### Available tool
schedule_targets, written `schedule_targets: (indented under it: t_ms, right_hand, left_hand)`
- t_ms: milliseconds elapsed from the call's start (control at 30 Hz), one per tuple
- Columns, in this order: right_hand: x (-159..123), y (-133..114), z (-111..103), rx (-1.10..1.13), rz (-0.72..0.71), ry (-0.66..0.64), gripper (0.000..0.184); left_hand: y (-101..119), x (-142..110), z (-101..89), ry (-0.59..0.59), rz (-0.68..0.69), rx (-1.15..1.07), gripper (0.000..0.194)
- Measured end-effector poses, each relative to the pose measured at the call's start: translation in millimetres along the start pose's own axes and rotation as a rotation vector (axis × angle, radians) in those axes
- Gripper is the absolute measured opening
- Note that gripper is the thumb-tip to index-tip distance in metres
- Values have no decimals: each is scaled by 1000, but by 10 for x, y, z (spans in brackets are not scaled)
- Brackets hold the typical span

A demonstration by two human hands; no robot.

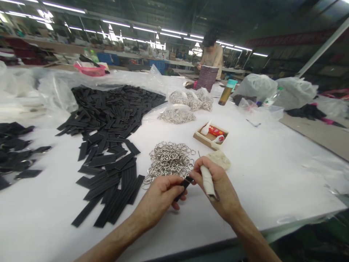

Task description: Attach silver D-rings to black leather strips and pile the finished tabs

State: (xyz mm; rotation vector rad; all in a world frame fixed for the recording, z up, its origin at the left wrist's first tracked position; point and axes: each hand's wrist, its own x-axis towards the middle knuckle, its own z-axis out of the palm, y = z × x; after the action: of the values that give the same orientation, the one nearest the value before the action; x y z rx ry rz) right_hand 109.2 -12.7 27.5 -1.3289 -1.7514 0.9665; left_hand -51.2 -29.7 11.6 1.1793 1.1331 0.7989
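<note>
The white table (275, 174) is reached over from the near edge by both forearms, which are angled inward until the fingertips are brought together near the middle. Its left side is covered by a large pile of black strips (109, 112), spread from far to near. The right hand (220, 182) is curled, its fingers bent around a wrapped tool (207, 182), whose thin tip is pointed far; its fingertips are also held at the far end of the small strip. The left hand (159, 194) is turned palm inward, thumb on top and fingers beneath. Just beyond it, metal rings (170, 158) are heaped. The small strip (182, 189) is pinched between left thumb and fingers, tilted with its far end to the right, where a bit of metal (188, 178) is seen.
</note>
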Motion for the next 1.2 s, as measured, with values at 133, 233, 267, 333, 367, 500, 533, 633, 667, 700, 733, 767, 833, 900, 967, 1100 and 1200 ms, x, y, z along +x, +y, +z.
schedule_targets:
  t_ms: [133, 233, 267, 333, 367, 500, 533, 633, 667, 700, 733, 767, 833, 900, 967, 1100, 1200]
  right_hand:
    - [-25, -54, -28, 22, -12, 32, 8]
    - [-47, -29, -8, -9, -24, 134, 9]
    - [-63, 3, 9, -29, -49, 159, 8]
    - [-112, 98, 54, -55, -145, 182, 7]
    - [-142, 154, 79, -60, -211, 200, 9]
    - [-265, 330, 141, -124, -509, 319, 17]
    - [-286, 347, 142, -160, -575, 344, 20]
    - [-304, 333, 131, -269, -727, 361, 26]
    - [-296, 315, 132, -302, -762, 345, 24]
    - [-281, 293, 138, -336, -791, 331, 22]
    - [-262, 270, 146, -370, -821, 325, 20]
    - [-239, 246, 156, -404, -856, 329, 19]
    - [-191, 201, 167, -466, -920, 351, 20]
    - [-151, 163, 157, -516, -965, 357, 21]
    - [-128, 138, 126, -517, -968, 350, 20]
    - [-135, 134, 60, -404, -927, 345, 18]
    - [-160, 192, 59, -321, -868, 314, 17]
  left_hand:
    - [8, 5, 17, 23, 3, -63, 17]
    - [26, 13, 13, 37, -31, -168, 34]
    - [27, 16, 7, 31, -42, -201, 41]
    - [15, 25, -8, 10, -68, -281, 50]
    - [3, 32, -14, 3, -85, -333, 52]
    - [-22, 57, -10, 88, -151, -566, 48]
    - [-12, 60, -2, 128, -166, -615, 45]
    - [52, 52, 25, 215, -193, -705, 30]
    - [77, 46, 34, 223, -195, -721, 26]
    - [98, 41, 43, 228, -192, -732, 22]
    - [115, 37, 53, 224, -186, -741, 20]
    - [126, 35, 65, 213, -174, -751, 18]
    - [139, 41, 96, 185, -150, -781, 16]
    - [149, 57, 137, 194, -155, -819, 17]
    - [170, 76, 179, 230, -191, -856, 19]
    - [242, 110, 217, 213, -235, -896, 22]
    - [267, 140, 199, 156, -270, -883, 13]
